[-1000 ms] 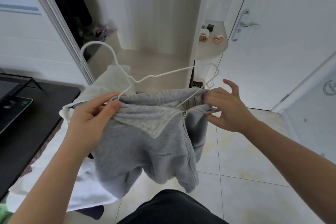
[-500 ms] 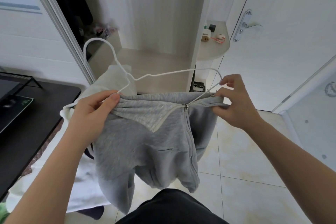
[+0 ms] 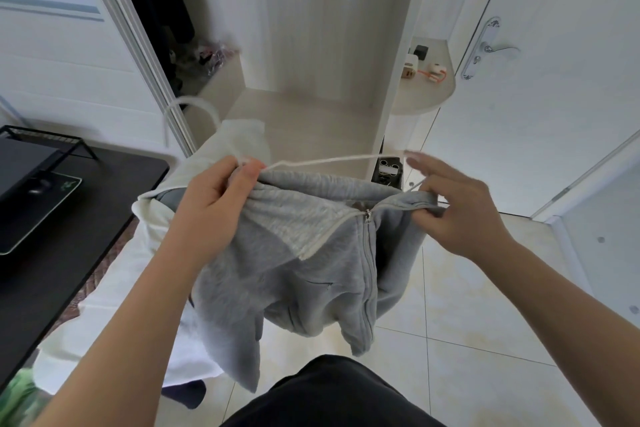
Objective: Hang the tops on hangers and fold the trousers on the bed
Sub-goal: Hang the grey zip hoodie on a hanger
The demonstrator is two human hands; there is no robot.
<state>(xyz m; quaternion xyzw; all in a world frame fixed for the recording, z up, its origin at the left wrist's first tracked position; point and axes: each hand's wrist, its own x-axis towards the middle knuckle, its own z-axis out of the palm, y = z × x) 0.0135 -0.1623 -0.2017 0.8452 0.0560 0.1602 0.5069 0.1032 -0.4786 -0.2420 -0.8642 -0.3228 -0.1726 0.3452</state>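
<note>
Left hand (image 3: 211,208) and right hand (image 3: 460,215) hold up a grey zip hoodie (image 3: 311,270) with a thin white hanger (image 3: 325,160).
Left fingers (image 3: 242,180) curl round the collar edge at the hanger's neck; the right hand pinches the other shoulder, forefinger stretched out. The hoodie hangs in the air over the tiled floor (image 3: 467,340), before an open wardrobe (image 3: 311,45).

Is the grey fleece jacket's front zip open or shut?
Mostly shut: the grey fleece jacket has its zip pull near the top, teeth joined below.
</note>
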